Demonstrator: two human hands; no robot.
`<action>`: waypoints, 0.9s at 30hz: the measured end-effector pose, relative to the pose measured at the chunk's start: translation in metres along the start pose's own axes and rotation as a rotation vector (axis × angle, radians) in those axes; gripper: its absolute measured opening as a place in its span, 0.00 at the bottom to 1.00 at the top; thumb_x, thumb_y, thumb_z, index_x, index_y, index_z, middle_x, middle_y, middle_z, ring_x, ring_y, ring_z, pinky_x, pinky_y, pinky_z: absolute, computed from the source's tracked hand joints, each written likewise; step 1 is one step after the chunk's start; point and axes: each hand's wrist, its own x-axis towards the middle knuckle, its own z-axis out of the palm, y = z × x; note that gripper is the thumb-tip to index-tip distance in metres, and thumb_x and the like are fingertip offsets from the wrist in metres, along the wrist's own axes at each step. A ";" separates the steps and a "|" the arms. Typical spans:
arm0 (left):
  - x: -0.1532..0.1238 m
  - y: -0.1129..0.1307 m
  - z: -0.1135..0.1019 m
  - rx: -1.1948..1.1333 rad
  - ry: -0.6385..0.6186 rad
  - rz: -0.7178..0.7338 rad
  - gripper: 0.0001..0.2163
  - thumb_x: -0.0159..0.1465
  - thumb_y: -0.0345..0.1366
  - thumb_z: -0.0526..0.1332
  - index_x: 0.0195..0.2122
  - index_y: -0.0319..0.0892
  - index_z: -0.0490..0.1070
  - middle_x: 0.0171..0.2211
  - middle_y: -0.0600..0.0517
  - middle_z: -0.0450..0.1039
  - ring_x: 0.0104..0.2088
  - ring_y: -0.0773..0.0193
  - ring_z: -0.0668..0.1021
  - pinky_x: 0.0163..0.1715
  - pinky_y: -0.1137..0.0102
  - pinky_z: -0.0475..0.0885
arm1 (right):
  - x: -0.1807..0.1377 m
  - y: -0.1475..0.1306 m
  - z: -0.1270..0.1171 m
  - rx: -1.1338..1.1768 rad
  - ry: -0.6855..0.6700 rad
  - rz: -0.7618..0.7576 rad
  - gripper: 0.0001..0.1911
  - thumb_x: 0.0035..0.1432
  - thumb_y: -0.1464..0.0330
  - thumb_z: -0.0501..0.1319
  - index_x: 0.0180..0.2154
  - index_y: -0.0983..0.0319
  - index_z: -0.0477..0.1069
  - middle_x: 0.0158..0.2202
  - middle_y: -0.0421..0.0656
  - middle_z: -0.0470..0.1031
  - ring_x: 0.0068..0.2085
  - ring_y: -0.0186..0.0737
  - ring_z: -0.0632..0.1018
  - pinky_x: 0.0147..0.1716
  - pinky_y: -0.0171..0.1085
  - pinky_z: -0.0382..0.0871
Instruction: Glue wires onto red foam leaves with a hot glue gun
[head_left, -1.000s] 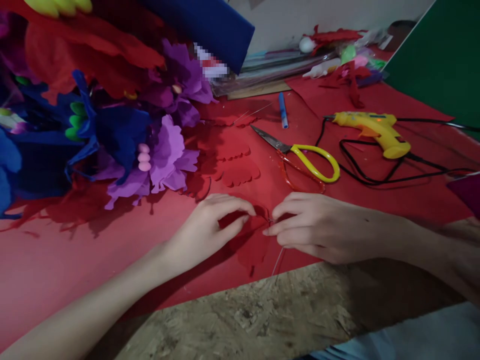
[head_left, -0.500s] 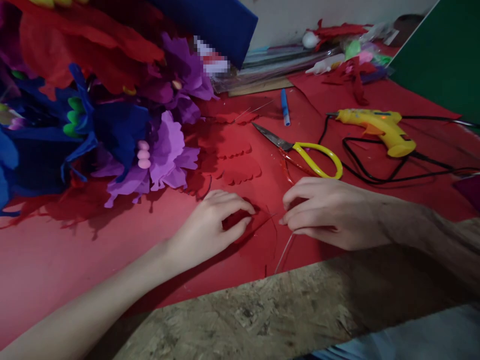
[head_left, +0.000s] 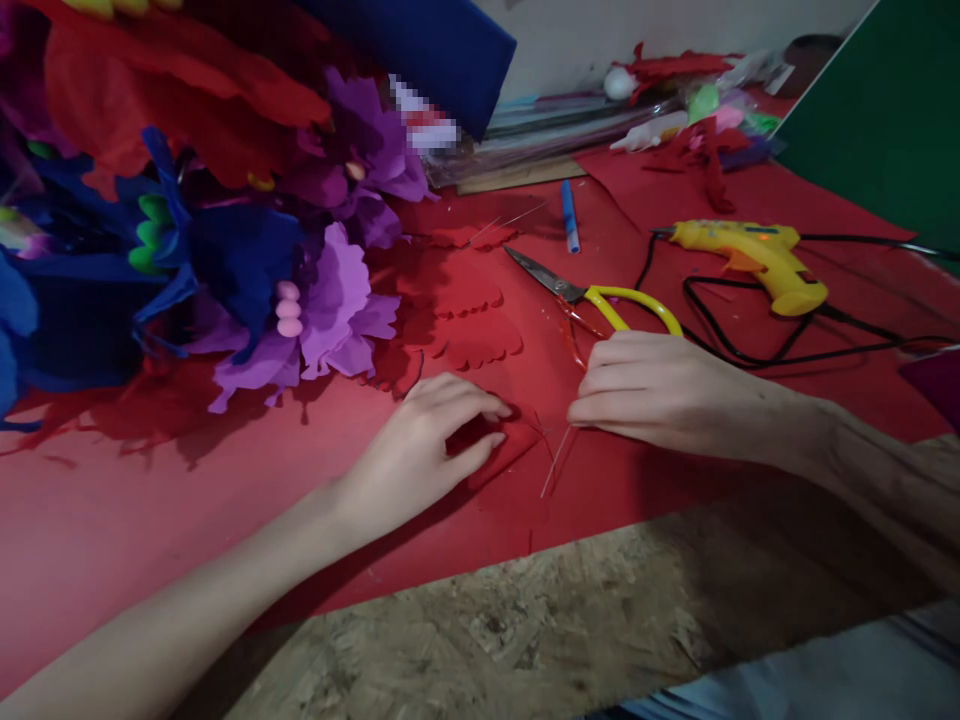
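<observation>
My left hand [head_left: 431, 440] rests on the red sheet with its fingers curved, a gap showing between thumb and forefinger. Under and beside its fingertips lies a red cut piece [head_left: 517, 440], hard to make out against the red. My right hand [head_left: 637, 385] pinches a thin pale wire [head_left: 556, 465], which slants down toward me from the fingertips. Just beyond that hand lie scissors [head_left: 559, 280] with yellow handles, partly covered by it. Several scalloped red petals [head_left: 484, 340] lie beyond my left hand.
Large red, blue and purple artificial flowers [head_left: 330, 300] crowd the left. A yellow glue gun [head_left: 750, 255] with a looped black cord lies at right, a blue pen [head_left: 571, 215] farther back. A green board [head_left: 892, 120] leans at far right; bare chipboard [head_left: 487, 630] shows along the front.
My right hand has moved slightly away from me, carrying the wire with it, and now covers part of the scissors' handle. My left hand has stayed nearly still.
</observation>
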 end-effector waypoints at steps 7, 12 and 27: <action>0.001 0.003 -0.002 -0.124 0.033 -0.077 0.06 0.60 0.31 0.55 0.34 0.39 0.70 0.33 0.51 0.74 0.35 0.66 0.74 0.39 0.69 0.68 | -0.001 0.000 0.003 -0.034 0.018 0.007 0.16 0.61 0.73 0.46 0.29 0.64 0.71 0.26 0.41 0.70 0.31 0.33 0.65 0.33 0.34 0.58; 0.001 0.005 -0.003 -0.214 0.081 -0.156 0.04 0.59 0.30 0.55 0.32 0.40 0.69 0.33 0.52 0.74 0.34 0.68 0.75 0.37 0.73 0.69 | -0.003 0.001 0.002 -0.077 0.018 0.019 0.17 0.61 0.72 0.45 0.30 0.63 0.71 0.27 0.42 0.71 0.32 0.33 0.66 0.34 0.35 0.60; -0.004 -0.001 0.012 0.225 0.066 0.095 0.07 0.61 0.27 0.52 0.35 0.37 0.68 0.29 0.50 0.71 0.32 0.63 0.69 0.37 0.66 0.63 | 0.012 -0.002 0.019 -0.228 0.109 -0.142 0.11 0.58 0.76 0.50 0.31 0.64 0.70 0.30 0.41 0.74 0.32 0.32 0.69 0.31 0.34 0.61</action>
